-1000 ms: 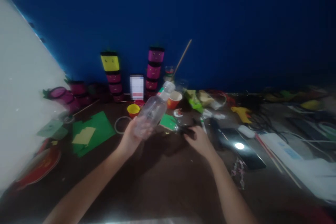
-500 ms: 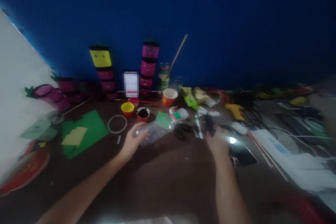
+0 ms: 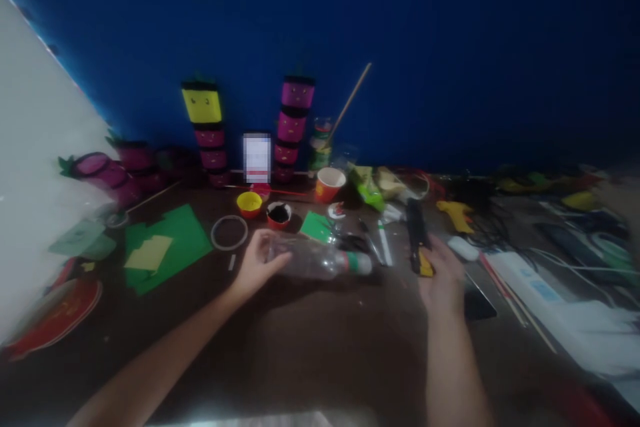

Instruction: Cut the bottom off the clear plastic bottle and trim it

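Observation:
A clear plastic bottle (image 3: 310, 259) with a green-and-white capped end lies sideways, its neck pointing right. My left hand (image 3: 260, 260) is closed around its left end, thumb along the near side. At the right, my right hand (image 3: 443, 273) grips a long black-and-yellow hand tool (image 3: 418, 230), held upright; blur hides its exact kind, though its shape resembles a utility knife. Behind the bottle are dark-handled scissors (image 3: 353, 240) and a green paper piece (image 3: 316, 227). A white marker (image 3: 385, 243) lies between bottle and tool.
Green paper sheets (image 3: 187, 233) and a clear ring (image 3: 229, 233) lie left. Small yellow (image 3: 249, 203) and dark-filled cups (image 3: 279, 215) stand behind, near a paper cup (image 3: 330, 185). Rightward are a yellow glue gun (image 3: 455, 215), a phone (image 3: 480, 300), sticks and a white power strip (image 3: 535, 283).
My right hand has raised the black-and-yellow hand tool off the table beside the phone and turned it upright. The bottle has come slightly nearer and lies more level. The view has shifted slightly left.

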`<state>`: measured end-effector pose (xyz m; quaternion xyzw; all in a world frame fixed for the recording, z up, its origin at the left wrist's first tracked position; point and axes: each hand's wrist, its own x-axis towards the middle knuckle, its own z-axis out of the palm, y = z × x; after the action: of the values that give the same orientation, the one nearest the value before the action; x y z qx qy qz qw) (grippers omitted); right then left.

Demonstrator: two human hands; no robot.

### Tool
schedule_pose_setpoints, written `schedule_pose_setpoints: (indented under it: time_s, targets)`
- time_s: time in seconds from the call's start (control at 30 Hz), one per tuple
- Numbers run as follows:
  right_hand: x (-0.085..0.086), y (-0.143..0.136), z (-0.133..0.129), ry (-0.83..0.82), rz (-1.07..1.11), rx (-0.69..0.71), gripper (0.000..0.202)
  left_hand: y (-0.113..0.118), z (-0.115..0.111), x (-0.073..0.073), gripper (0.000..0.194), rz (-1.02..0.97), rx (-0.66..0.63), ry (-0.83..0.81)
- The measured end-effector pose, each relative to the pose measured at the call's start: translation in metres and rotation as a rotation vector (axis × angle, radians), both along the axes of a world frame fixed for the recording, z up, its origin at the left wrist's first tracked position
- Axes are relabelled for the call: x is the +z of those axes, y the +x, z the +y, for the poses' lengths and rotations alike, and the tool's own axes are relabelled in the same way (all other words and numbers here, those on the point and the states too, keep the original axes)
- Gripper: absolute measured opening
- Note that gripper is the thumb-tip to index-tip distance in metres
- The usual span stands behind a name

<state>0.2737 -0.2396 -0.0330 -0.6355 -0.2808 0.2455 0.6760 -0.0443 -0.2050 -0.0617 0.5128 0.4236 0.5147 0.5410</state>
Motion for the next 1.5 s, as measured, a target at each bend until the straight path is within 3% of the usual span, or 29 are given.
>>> schedule_pose_setpoints:
  time_s: [0.1, 0.2, 0.4, 0.63, 0.87, 0.97, 1.07, 1.17, 1.23, 1.3, 1.37, 1.5]
  targets:
    - [0.013, -0.009, -0.014, 0.044, 0.105, 0.235, 0.052, -0.002, 0.002, -0.002, 0.044, 0.016, -0.006, -0.044]
    - [0.023, -0.016, -0.031, -0.003, 0.078, 0.427, 0.057, -0.005, 0.004, -0.001, 0.048, -0.002, -0.022, -0.083]
    - [0.029, -0.027, -0.051, -0.119, -0.118, 0.639, 0.058, -0.008, 0.015, 0.011, 0.045, 0.099, -0.026, -0.123]
    - [0.007, -0.039, -0.049, -0.046, 0.028, 0.692, 0.053, 0.000, 0.029, 0.037, 0.034, 0.406, -0.142, 0.040]
    - [-0.009, -0.062, -0.049, -0.006, 0.186, 0.582, 0.046, 0.032, 0.031, 0.033, 0.037, 0.443, -0.171, 0.278]
    - [-0.012, -0.064, -0.049, -0.004, 0.226, 0.542, 0.045, 0.045, 0.030, 0.040, 0.042, 0.483, -0.179, 0.356]
    - [-0.012, -0.059, -0.050, 0.025, 0.271, 0.511, 0.044, 0.048, 0.004, 0.059, 0.043, 0.814, -0.092, 0.411]
    - [-0.011, -0.054, -0.051, 0.034, 0.277, 0.528, 0.042, 0.045, -0.042, 0.071, 0.074, 1.256, -0.044, 0.285]
    - [-0.011, -0.055, -0.050, 0.037, 0.290, 0.525, 0.042, 0.043, -0.067, 0.070, 0.082, 1.414, -0.091, 0.219]
    - [-0.011, -0.057, -0.049, 0.042, 0.308, 0.508, 0.041, 0.042, -0.076, 0.065, 0.070, 1.452, -0.195, 0.173]
    - [-0.014, -0.060, -0.047, 0.038, 0.306, 0.498, 0.042, 0.039, -0.069, 0.061, 0.057, 1.441, -0.249, 0.159]
    - [-0.021, -0.063, -0.049, 0.019, 0.222, 0.470, 0.048, 0.028, -0.030, 0.053, 0.051, 1.369, -0.243, 0.276]
